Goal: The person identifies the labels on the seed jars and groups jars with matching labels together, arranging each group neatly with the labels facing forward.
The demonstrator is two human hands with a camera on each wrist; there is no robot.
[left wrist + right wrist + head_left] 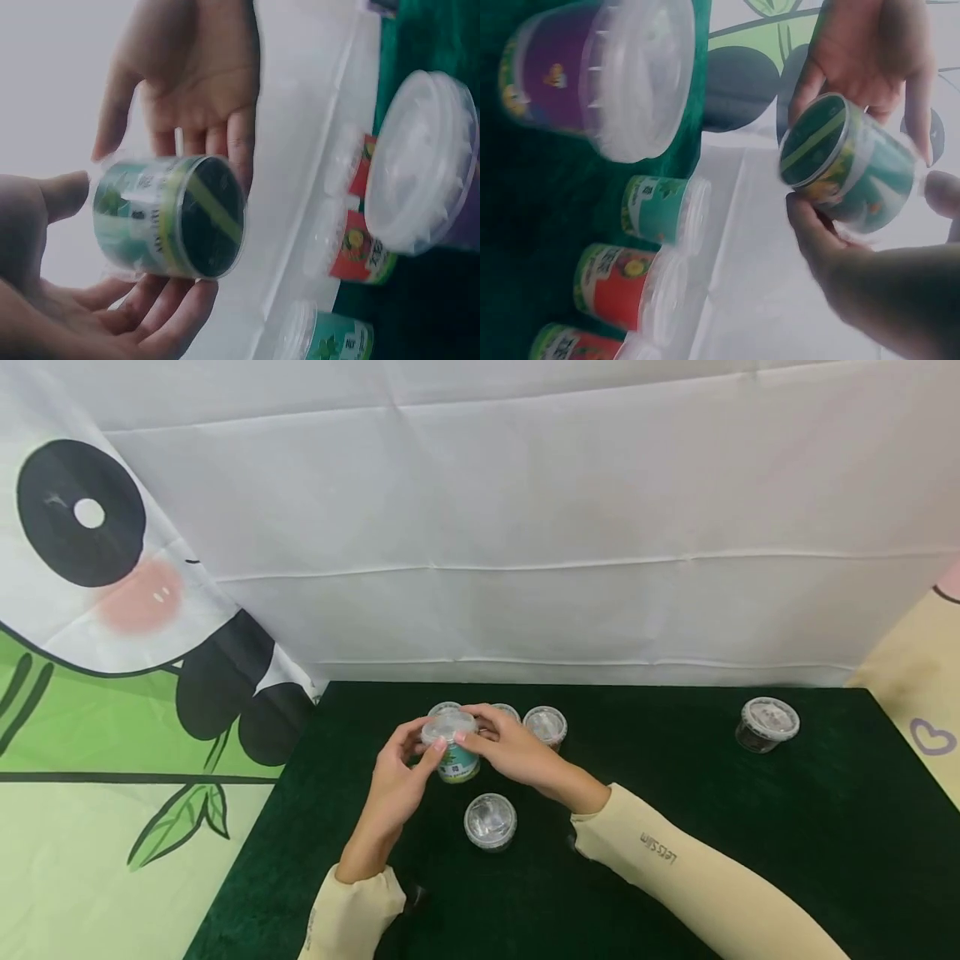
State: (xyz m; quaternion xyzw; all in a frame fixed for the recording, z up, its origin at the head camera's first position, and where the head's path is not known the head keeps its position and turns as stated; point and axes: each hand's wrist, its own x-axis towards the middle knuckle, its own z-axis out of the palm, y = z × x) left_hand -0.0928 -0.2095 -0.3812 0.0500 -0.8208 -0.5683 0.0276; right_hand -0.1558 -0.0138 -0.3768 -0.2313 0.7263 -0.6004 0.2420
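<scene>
Both hands hold up a small round tub (457, 763) with a teal label and a clear plastic lid. My left hand (395, 783) grips its left side, the thumb near the lid's front edge. From the right, my right hand (525, 755) holds it around the lid, thumb in front and fingers behind. In the left wrist view the base of the teal tub (142, 217) shows dark with a pale green stripe. Nearer the person, a purple tub (559, 71) with a clear lid (490, 821) stands upright on the table.
Behind the hands stand several lidded tubs, among them a red one (619, 281) and another teal one (654, 206). A lone tub (768, 725) stands at the far right. A dark green cloth (645, 718) covers the table, and a white curtain (555, 618) hangs behind it.
</scene>
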